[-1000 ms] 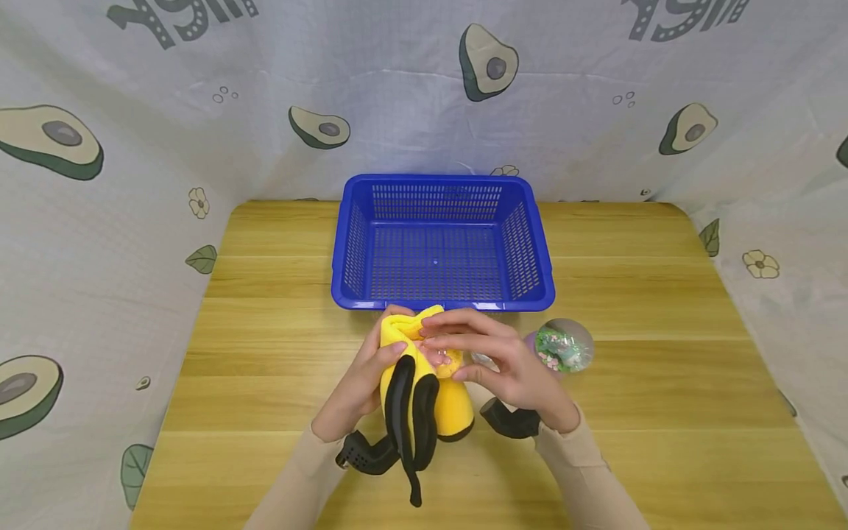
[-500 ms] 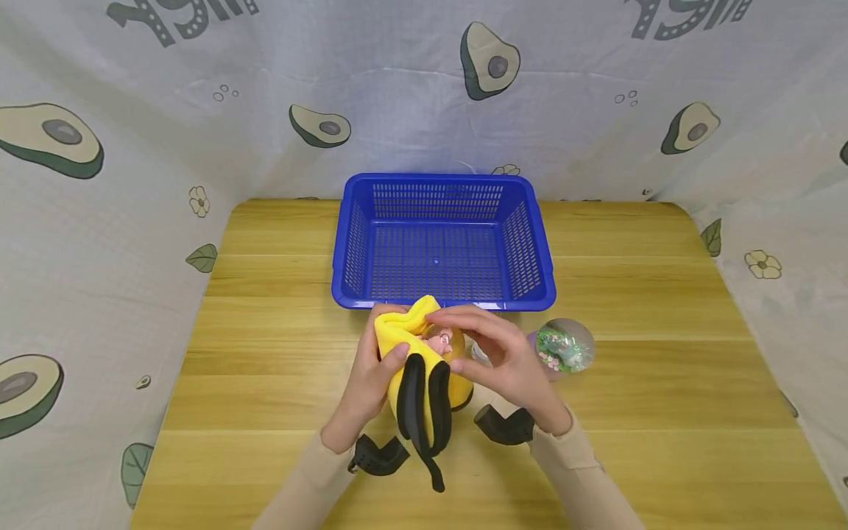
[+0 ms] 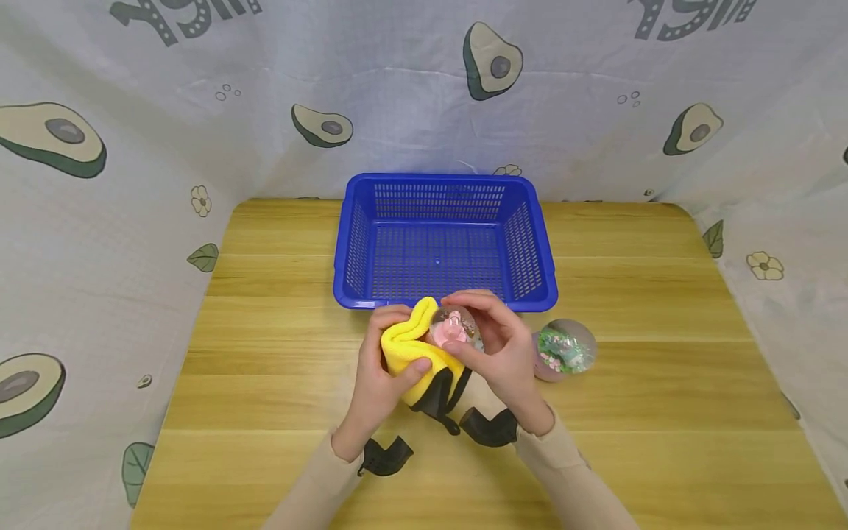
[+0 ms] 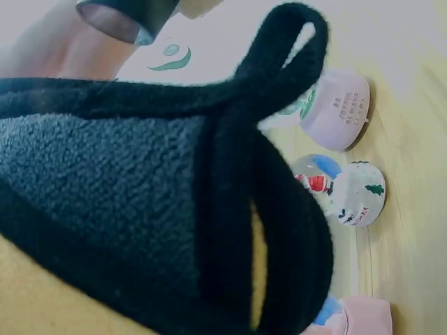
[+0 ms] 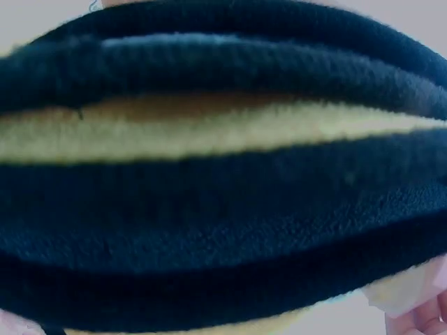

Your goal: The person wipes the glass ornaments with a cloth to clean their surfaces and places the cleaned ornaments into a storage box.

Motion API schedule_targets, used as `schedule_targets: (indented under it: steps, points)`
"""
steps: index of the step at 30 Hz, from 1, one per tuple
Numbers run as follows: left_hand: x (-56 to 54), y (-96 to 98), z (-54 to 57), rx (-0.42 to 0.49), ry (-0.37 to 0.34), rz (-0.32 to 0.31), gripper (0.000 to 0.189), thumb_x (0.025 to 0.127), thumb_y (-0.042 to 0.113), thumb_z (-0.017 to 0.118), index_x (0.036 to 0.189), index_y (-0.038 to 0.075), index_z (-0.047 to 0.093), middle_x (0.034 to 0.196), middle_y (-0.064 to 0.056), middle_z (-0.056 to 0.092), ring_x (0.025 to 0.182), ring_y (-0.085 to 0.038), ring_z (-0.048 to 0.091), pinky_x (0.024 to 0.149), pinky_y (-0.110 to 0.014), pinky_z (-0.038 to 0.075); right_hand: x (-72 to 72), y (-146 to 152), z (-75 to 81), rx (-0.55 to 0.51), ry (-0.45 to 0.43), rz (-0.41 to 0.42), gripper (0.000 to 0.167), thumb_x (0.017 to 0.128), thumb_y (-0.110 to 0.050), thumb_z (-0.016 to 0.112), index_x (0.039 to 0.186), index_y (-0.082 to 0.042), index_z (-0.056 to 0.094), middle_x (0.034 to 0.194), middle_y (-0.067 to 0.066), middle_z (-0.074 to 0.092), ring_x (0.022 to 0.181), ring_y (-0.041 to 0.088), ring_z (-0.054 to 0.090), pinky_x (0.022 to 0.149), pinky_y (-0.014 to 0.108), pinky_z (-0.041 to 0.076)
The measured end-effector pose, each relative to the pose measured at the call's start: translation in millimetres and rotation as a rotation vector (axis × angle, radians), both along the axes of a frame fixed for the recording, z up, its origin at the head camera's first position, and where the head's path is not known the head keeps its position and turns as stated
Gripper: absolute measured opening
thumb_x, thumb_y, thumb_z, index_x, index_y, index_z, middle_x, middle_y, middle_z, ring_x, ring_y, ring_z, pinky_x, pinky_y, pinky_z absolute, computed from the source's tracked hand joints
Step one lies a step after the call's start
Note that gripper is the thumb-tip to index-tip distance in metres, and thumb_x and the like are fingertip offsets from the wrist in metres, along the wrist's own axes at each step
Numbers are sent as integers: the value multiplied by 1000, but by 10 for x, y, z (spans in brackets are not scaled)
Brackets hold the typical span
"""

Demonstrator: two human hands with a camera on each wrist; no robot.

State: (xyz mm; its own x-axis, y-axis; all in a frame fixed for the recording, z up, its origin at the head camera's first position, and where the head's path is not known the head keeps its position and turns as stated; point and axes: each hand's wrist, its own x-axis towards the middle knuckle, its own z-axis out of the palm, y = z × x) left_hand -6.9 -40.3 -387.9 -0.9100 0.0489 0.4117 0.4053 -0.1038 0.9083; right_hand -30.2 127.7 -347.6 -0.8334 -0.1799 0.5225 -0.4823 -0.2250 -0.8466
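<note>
Over here the left hand (image 3: 376, 379) grips a fuzzy yellow-and-black cloth (image 3: 405, 356), right hand (image 3: 505, 355) pinching a round, clear, pink-centred globe (image 3: 454, 325).

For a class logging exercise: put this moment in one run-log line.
left hand: grips yellow-and-black cloth; right hand: holds pink-figured snow globe; lilac-based globe: on table, right of hands; blue basket: beyond hands

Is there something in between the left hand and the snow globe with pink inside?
Yes, the folded yellow cloth is between the left hand and the snow globe. Nothing visible comes between the globe and the right hand.
</note>
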Motion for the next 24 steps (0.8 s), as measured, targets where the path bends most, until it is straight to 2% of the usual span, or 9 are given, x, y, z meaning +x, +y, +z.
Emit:
schedule_targets:
  steps: [4, 8, 13, 20, 24]
  points:
    - [13, -54, -18, 42, -4, 36, 62, 85, 42, 70, 117, -4, 44, 123, -10, 48, 114, -26, 47, 94, -28, 44, -57, -54, 5, -3, 42, -12, 55, 82, -18, 77, 109, 22, 52, 110, 18, 59, 108, 28, 55, 99, 38, 42]
    - [27, -169, -37, 93, -12, 98, 66, 85, 40, 71, 118, -8, 41, 123, -9, 49, 114, -27, 48, 92, -29, 46, -157, -107, 5, -10, 43, -18, 57, 81, -20, 78, 111, 22, 52, 111, 19, 59, 108, 28, 57, 99, 38, 43]
    - [73, -390, -41, 127, -34, 185, 64, 85, 35, 73, 121, -7, 41, 121, -11, 50, 110, -26, 51, 91, -28, 47, -339, -166, -5, 4, -29, -37, 56, 82, -19, 77, 116, 18, 53, 116, 17, 59, 109, 26, 58, 100, 38, 42]
    - [176, -684, -45, 187, -89, 300, 45, 86, 16, 69, 122, 3, 45, 119, -15, 49, 98, -23, 53, 82, -24, 50, -688, -270, -31, 67, -137, -81, 38, 82, 2, 71, 118, 10, 59, 116, 17, 61, 105, 27, 59, 96, 39, 45]
    - [228, -778, -35, 205, -102, 343, 44, 86, 14, 68, 122, 4, 45, 118, -16, 49, 97, -23, 52, 81, -24, 49, -879, -352, -84, 98, -203, -84, 38, 83, 3, 69, 119, 8, 58, 119, 16, 59, 105, 24, 58, 95, 37, 45]
